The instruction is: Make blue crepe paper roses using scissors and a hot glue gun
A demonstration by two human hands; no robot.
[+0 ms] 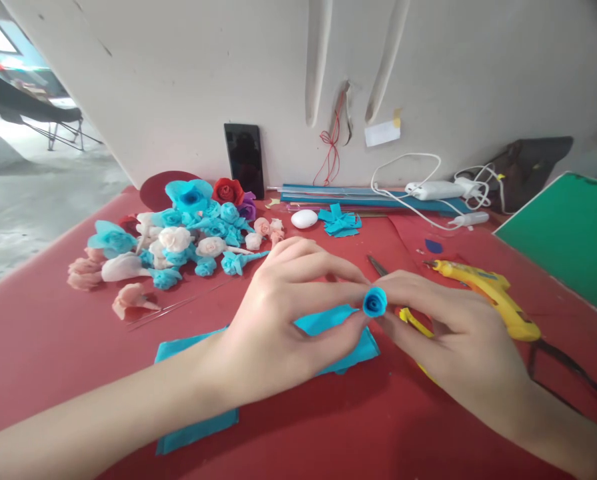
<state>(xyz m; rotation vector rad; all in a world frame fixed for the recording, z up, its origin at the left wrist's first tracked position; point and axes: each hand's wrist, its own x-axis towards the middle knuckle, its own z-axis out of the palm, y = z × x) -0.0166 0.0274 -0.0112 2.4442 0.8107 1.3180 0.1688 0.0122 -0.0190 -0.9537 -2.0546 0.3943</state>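
Between the fingertips of both hands is a small rolled blue paper flower (pixel 375 303), its spiral end facing me. My left hand (pixel 298 307) pinches it from the left with thumb and fingers. From the right, my right hand (pixel 453 327) grips the same roll. Folded blue crepe paper (pixel 193 343) lies on the table beneath my left hand and forearm. Under my right hand are scissors with yellow handles (pixel 415 321), partly covered; their dark blade tip shows beyond the fingers.
Blue, white, pink and red paper flowers (pixel 175 238) are heaped at the left. A yellow glue gun (pixel 493 293) lies right, its black cord trailing. Cut blue strips (pixel 339 221), a white egg-shaped object (pixel 304 219), a phone (pixel 244 160), a white power strip (pixel 435 191) and a green board (pixel 568 233) stand around.
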